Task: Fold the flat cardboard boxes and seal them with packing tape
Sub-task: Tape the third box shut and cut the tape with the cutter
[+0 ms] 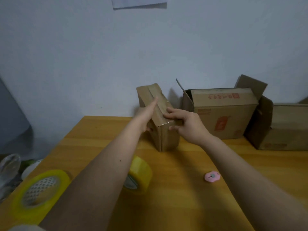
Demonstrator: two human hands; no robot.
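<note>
A small brown cardboard box (164,135) stands on the wooden table (183,197), its closed flaps on top with a glossy strip of tape along the seam. My left hand (147,112) lies along the top with fingers straight, pressing on the seam. My right hand (185,124) grips the box's near right corner, fingers on top and thumb on the side. Two rolls of yellow packing tape lie nearer me: one (140,175) partly under my left forearm, a larger one (41,185) at the front left.
A small pink cutter (212,176) lies on the table to the right. Two larger cardboard boxes stand at the back right, one printed in red (223,114) and one plain (283,127). Clear plastic and a white object (10,170) sit beyond the table's left edge.
</note>
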